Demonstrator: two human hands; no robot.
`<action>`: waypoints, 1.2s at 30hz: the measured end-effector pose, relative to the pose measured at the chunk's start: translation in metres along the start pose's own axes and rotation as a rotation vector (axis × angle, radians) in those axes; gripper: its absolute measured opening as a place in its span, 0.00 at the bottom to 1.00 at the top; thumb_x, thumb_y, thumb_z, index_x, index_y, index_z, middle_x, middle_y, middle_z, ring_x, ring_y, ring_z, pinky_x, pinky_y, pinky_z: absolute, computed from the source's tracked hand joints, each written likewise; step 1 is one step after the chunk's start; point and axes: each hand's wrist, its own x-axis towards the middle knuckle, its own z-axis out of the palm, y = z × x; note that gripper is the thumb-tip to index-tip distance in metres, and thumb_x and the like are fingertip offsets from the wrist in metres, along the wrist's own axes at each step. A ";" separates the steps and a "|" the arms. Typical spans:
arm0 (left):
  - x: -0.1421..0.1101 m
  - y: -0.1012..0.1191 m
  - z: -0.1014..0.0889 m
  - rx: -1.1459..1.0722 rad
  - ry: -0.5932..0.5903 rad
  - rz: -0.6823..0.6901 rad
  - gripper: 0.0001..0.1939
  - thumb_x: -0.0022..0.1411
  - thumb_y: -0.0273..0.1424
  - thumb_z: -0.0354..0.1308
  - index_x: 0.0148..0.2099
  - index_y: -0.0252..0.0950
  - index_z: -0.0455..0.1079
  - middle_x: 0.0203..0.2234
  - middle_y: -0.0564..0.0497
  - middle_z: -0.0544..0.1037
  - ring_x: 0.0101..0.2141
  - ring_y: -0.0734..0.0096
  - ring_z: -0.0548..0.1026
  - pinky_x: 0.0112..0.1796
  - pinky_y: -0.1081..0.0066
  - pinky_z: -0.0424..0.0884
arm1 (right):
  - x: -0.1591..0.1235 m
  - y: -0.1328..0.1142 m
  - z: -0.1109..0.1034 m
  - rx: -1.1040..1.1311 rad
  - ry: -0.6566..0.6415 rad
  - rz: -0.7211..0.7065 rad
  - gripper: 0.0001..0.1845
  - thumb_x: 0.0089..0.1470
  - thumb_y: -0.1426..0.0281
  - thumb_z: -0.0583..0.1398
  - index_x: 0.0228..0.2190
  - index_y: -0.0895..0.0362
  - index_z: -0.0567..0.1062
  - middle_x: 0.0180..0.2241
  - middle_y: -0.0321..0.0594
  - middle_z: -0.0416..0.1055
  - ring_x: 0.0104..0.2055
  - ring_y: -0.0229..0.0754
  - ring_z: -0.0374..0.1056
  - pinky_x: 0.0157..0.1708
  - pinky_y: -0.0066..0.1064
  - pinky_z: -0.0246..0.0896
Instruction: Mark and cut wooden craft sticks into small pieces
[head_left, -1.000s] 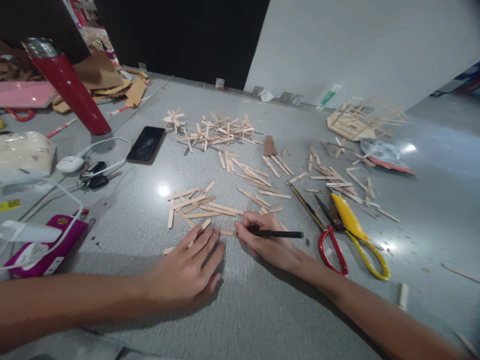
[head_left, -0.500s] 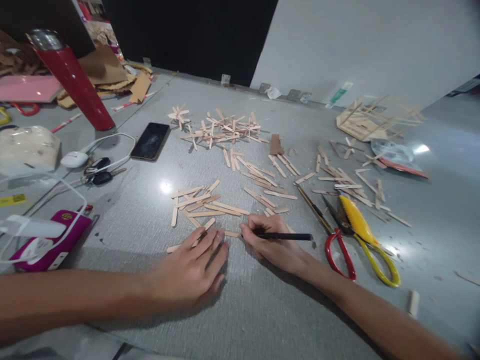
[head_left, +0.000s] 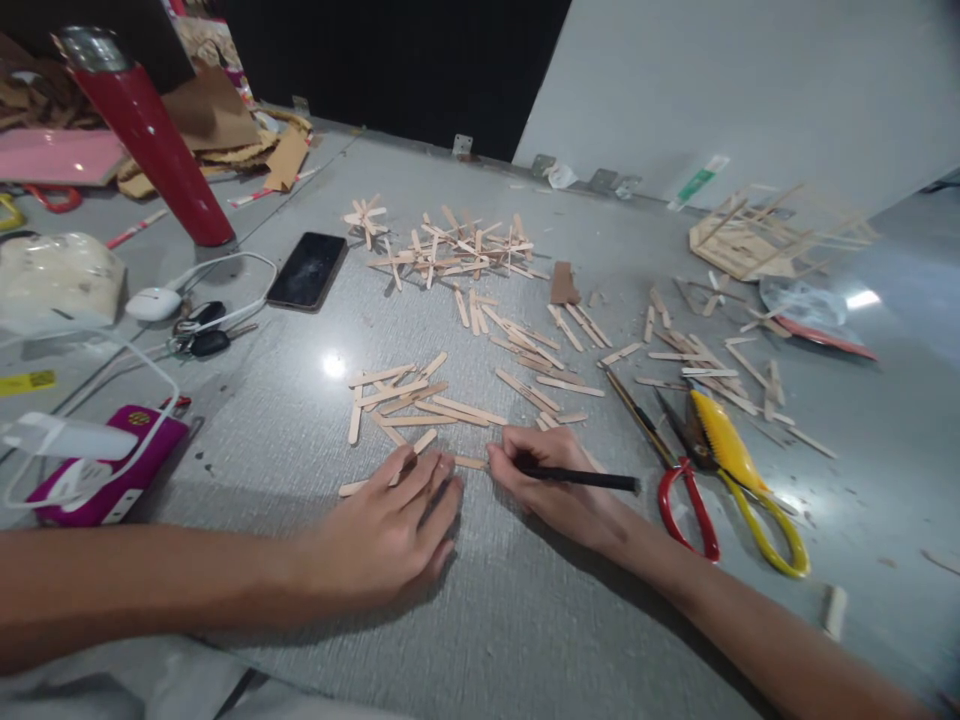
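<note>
Neither hand shifted on the table (head_left: 525, 620). Left hand (head_left: 386, 530) lay flat, fingers extended, pinning a wooden stick (head_left: 390, 473); right hand (head_left: 555, 485) gripped a black pen (head_left: 581, 480). No legible writing.

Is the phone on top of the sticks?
No, the phone lies flat on the bare table, off to the left of the sticks and not touching them.

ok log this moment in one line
left hand: flat on popsicle stick | right hand: holds black pen, tip at stick | scissors: idle beside
</note>
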 end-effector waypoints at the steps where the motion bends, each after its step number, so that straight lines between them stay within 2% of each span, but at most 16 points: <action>1: 0.000 0.000 0.000 0.001 0.008 0.003 0.22 0.76 0.35 0.51 0.59 0.22 0.72 0.54 0.30 0.81 0.55 0.46 0.77 0.60 0.49 0.65 | 0.000 -0.001 0.000 0.002 -0.001 0.003 0.22 0.66 0.68 0.56 0.21 0.52 0.57 0.18 0.28 0.52 0.21 0.34 0.48 0.21 0.31 0.42; 14: 0.000 -0.001 0.003 -0.014 0.034 -0.002 0.24 0.75 0.36 0.51 0.59 0.20 0.72 0.55 0.31 0.80 0.58 0.44 0.76 0.63 0.51 0.64 | 0.002 -0.005 -0.001 0.016 0.003 0.021 0.21 0.64 0.70 0.56 0.20 0.52 0.58 0.14 0.28 0.58 0.17 0.33 0.53 0.19 0.29 0.44; 21: -0.002 0.000 0.006 -0.015 0.077 0.027 0.22 0.73 0.33 0.52 0.58 0.20 0.73 0.53 0.31 0.81 0.55 0.47 0.79 0.63 0.51 0.64 | -0.003 0.008 -0.001 0.204 -0.022 0.129 0.21 0.68 0.65 0.57 0.21 0.52 0.65 0.15 0.31 0.69 0.17 0.35 0.63 0.19 0.27 0.54; 30: 0.000 0.001 0.003 -0.035 0.090 0.020 0.20 0.74 0.32 0.51 0.57 0.20 0.74 0.52 0.31 0.82 0.53 0.47 0.80 0.59 0.52 0.69 | -0.002 0.010 0.000 0.208 -0.012 0.130 0.23 0.67 0.63 0.58 0.20 0.52 0.64 0.14 0.29 0.64 0.15 0.33 0.59 0.16 0.25 0.52; 36: 0.000 0.000 0.002 -0.062 0.056 0.018 0.20 0.74 0.31 0.53 0.59 0.21 0.73 0.55 0.31 0.81 0.54 0.47 0.79 0.62 0.51 0.66 | -0.002 0.010 0.000 0.193 -0.017 0.137 0.22 0.68 0.64 0.58 0.21 0.52 0.65 0.14 0.29 0.65 0.15 0.33 0.59 0.17 0.25 0.52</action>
